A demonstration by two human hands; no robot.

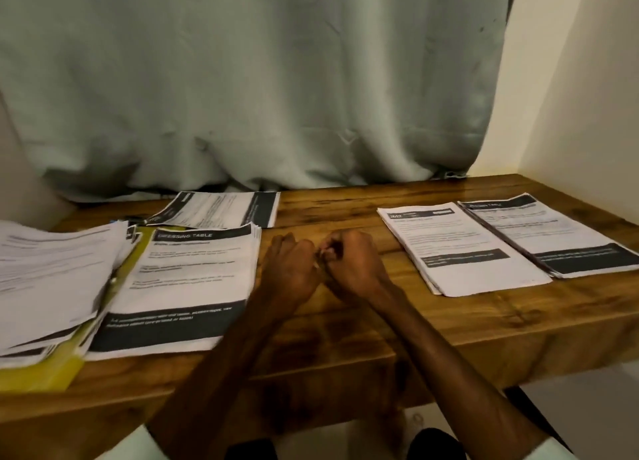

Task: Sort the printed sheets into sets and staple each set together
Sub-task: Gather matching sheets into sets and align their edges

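Reaching in from the bottom edge with both forearms, across the wooden counter [328, 325]. Clenched, both hands: left hand [290, 264] and right hand [351, 262] knuckle to knuckle at mid-counter, fingers curled in, touching no paper. Impossible to tell whether pinching something small between the fingertips.

Printed sheets on either side. To the left, a thick stack headed DRESSING TABLE [186, 280], just beside a slumped loose pile [52, 276] lying over a yellow folder [65, 369]. Behind these, a sideways set [221, 210] near the grey curtain [242, 79]. To the right, an inner right stack [460, 252] and an outer right stack [556, 235], neat, side by side. No stapler in sight.

Probably mid-sorting, with stapling not yet begun. To do it well:
- Lift sheets 1 at a time and match them by header.
- Square all 4 edges against the counter before fastening.
- Keep the finished sets well apart from the loose pile to avoid mixing.
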